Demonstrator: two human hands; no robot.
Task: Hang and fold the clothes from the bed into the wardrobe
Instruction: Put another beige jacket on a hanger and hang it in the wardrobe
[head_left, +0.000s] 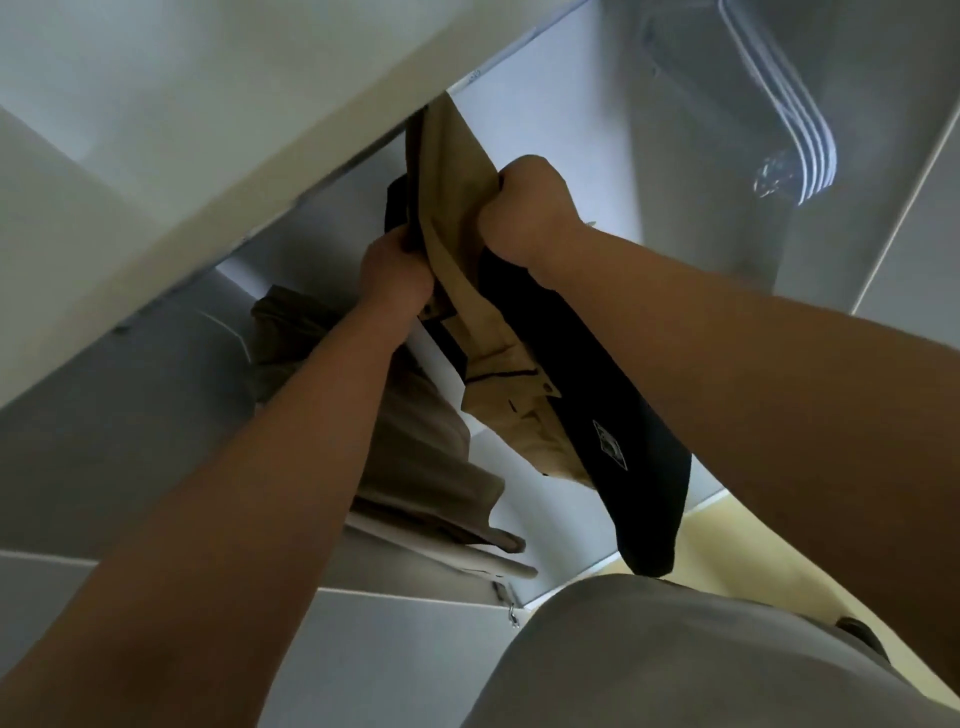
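1. We gripped the tan trousers (457, 208) with both hands: our left hand (397, 275) was curled round their lower edge, and our right hand (530, 208) was fisted in the cloth higher up.
2. The trousers hung inside the wardrobe (545, 104), their top hidden behind its front panel, lying against a black garment (597, 415).
3. Brown clothes (415, 447) hung to the left, and blurred white hangers (800, 140) hung at the upper right.

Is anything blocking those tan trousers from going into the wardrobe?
Nothing visible does. The left hand and right hand grip the tan trousers already inside the open wardrobe; the brown clothes hang off to one side.
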